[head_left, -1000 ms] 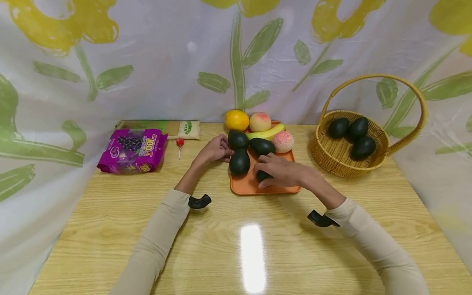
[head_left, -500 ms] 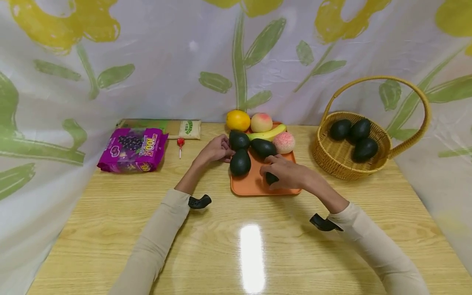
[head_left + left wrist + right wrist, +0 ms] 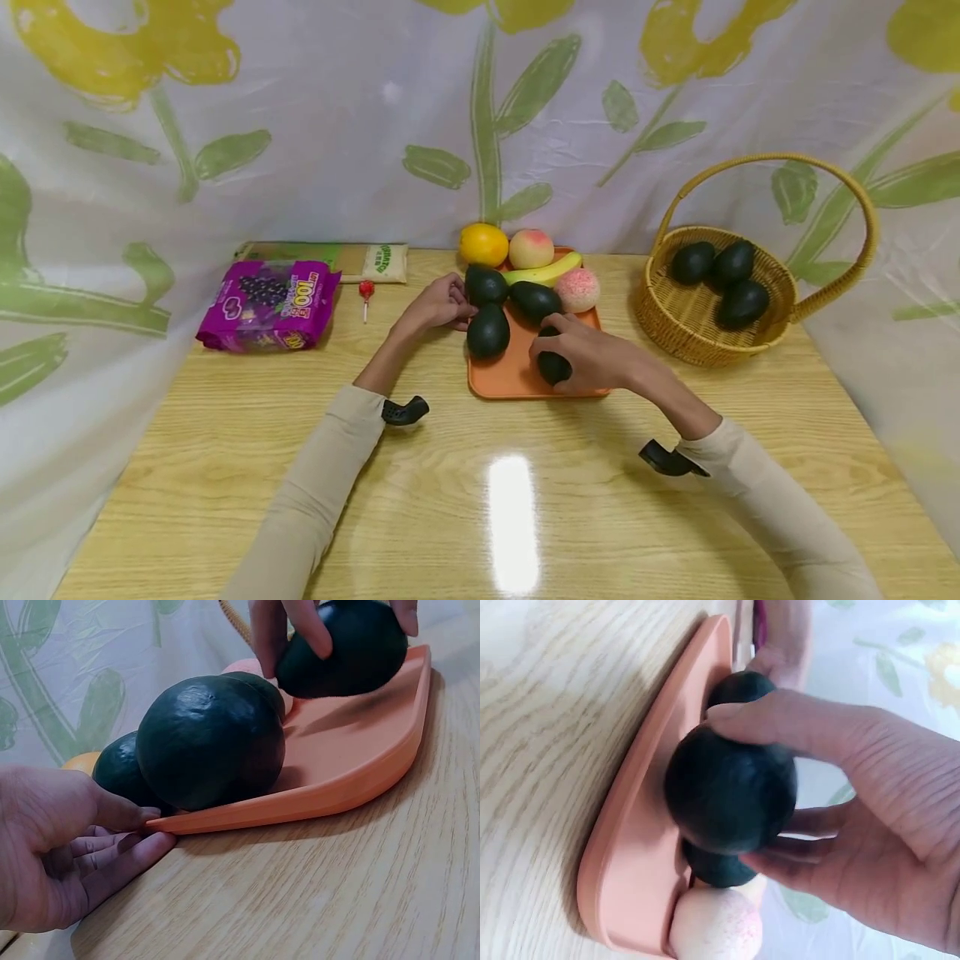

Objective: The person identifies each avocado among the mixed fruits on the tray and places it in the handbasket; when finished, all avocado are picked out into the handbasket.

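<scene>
Gripping an avocado (image 3: 554,366) above the tray (image 3: 510,380), the right hand (image 3: 596,354) lies opposite the left hand (image 3: 437,305), which pinches the left rim (image 3: 199,823).

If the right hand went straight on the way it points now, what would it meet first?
Beyond the held avocado, the right hand would probably first meet the near left avocado on the tray, though height is hard to judge.

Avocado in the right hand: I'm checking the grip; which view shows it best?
Right wrist view: the avocado appears large, the right hand gripping it. The left wrist view crops its top; the head view shows it small, partly covered.
</scene>
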Motion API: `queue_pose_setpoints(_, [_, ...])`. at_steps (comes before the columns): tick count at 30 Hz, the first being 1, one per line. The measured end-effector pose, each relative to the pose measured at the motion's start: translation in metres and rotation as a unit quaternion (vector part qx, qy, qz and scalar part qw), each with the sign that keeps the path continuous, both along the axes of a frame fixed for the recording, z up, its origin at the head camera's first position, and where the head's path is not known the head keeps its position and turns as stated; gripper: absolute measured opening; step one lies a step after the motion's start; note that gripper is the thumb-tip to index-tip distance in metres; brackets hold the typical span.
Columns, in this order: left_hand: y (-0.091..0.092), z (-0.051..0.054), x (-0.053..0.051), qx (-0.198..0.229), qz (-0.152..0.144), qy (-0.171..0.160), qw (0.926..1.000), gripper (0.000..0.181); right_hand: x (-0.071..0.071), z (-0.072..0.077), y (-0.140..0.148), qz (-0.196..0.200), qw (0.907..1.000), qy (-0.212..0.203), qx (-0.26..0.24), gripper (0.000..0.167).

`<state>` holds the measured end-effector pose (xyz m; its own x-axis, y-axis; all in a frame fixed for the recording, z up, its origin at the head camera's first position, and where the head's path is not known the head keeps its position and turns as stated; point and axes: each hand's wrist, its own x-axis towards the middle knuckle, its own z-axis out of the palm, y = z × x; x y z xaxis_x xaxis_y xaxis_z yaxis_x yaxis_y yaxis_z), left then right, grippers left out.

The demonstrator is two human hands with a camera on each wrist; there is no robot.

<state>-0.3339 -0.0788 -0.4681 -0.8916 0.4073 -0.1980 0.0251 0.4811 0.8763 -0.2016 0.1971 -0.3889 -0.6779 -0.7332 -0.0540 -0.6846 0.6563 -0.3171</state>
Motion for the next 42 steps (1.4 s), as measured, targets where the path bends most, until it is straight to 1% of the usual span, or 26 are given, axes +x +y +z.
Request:
queue_pose_setpoints(4, [0.001,0.0,-0.001,0.009,0.001,-0.007,0.9999,0.031,0.001,0.003,0.005,-0.005,0.9993,0.021,-0.031,0.044])
queue_pose_setpoints(10, [0.002,0.001,0.001,0.017,0.002,-0.01,0.9998,0.033,0.0,0.016,0.011,-0.04,0.9983,0.03,-0.031,0.056])
queue_pose_setpoints(13, [0.001,0.0,0.0,0.012,0.003,-0.009,0.9999,0.035,-0.001,0.023,0.015,-0.055,0.9973,0.032,-0.037,0.056])
queue_pose_setpoints(17, [0.0,0.0,-0.001,0.003,0.006,-0.006,1.0,0.036,-0.003,0.032,0.022,-0.067,0.9952,0.037,-0.061,0.054])
queue_pose_setpoints(20, [0.0,0.001,-0.002,0.007,0.008,-0.003,0.9999,0.034,-0.004,0.04,0.032,-0.081,0.9924,0.043,-0.082,0.053])
queue_pose_setpoints(23, [0.002,0.002,-0.001,0.015,0.007,-0.01,0.9998,0.033,-0.003,0.046,0.042,-0.095,0.9897,0.052,-0.094,0.053])
queue_pose_setpoints(27, [0.002,0.001,0.0,0.011,0.006,-0.013,0.9998,0.033,-0.002,0.055,0.052,-0.113,0.9867,0.073,-0.091,0.054])
queue_pose_setpoints(31, [0.001,0.001,0.0,0.008,0.007,-0.004,0.9999,0.034,-0.001,0.066,0.06,-0.139,0.9817,0.094,-0.089,0.053])
queue_pose_setpoints(33, [0.0,0.002,0.0,0.007,0.007,0.0,1.0,0.034,-0.001,0.071,0.064,-0.145,0.9795,0.103,-0.093,0.052])
queue_pose_setpoints(35, [-0.002,0.002,0.001,0.002,0.008,0.001,1.0,0.034,-0.003,0.075,0.069,-0.156,0.9773,0.105,-0.098,0.051])
queue_pose_setpoints(38, [-0.002,0.001,0.001,-0.004,0.007,0.006,0.9999,0.034,-0.005,0.082,0.08,-0.184,0.9729,0.103,-0.096,0.052])
queue_pose_setpoints(42, [-0.001,0.0,0.002,0.013,0.007,-0.004,0.9999,0.035,-0.009,0.089,0.099,-0.224,0.9659,0.1,-0.083,0.054])
